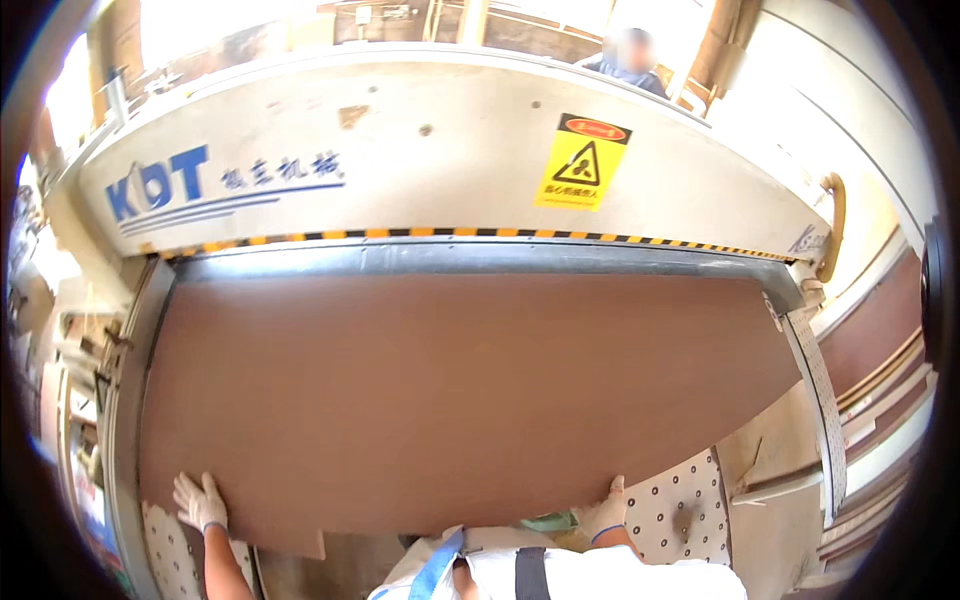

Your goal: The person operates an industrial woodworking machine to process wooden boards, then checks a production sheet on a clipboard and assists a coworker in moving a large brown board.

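A large brown board (470, 390) lies flat across the machine's bed, its far edge running up to the metal strip under the beam. My left hand (203, 502), in a whitish glove, rests on the board's near left corner with fingers spread and palm down. At the near edge, right of my body, my gloved right hand (602, 518) holds the board's rim. One digit shows over the top there, and the other fingers are mostly hidden. Close to my waist, the near edge has a small step or notch.
A pale machine beam (430, 150) with a striped warning edge and a yellow warning label (585, 165) spans the far side. Metal rails (820, 400) flank the bed. Perforated plates (680, 510) show below the board. Stacked panels (880, 400) stand at right; a person (632, 65) is behind the beam.
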Tool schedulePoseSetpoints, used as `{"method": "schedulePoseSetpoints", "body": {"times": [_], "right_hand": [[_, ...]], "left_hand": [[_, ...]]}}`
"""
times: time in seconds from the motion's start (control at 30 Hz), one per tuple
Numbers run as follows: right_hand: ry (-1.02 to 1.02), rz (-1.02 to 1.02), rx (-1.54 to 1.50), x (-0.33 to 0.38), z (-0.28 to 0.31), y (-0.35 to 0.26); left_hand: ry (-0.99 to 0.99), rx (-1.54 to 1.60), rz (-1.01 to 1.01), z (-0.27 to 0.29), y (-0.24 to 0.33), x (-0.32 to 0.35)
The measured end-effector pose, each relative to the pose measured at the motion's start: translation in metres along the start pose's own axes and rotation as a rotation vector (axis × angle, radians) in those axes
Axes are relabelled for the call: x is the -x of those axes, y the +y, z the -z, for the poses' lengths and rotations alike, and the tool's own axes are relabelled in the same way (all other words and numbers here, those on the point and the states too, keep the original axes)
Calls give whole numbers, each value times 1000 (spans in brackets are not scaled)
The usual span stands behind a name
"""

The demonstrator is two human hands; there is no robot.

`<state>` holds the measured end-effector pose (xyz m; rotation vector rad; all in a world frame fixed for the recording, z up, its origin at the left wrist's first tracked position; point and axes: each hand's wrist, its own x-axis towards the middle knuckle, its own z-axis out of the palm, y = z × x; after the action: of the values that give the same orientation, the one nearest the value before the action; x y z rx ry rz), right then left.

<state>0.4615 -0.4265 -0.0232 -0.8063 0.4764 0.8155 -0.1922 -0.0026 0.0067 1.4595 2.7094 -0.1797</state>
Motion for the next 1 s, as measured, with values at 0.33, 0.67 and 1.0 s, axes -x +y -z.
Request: {"method": "schedulePoseSetpoints", "body": {"times": [0.33, 0.67, 1.0], "right_hand": [[232, 31, 165, -21, -45, 6], [226, 3, 115, -63, -68, 26], [308, -44, 151, -48, -123, 33]], "left_hand": [[85, -78, 9, -22, 9, -29], [98, -50, 9, -27, 7, -68], [105, -35, -21, -25, 22, -84]]}}
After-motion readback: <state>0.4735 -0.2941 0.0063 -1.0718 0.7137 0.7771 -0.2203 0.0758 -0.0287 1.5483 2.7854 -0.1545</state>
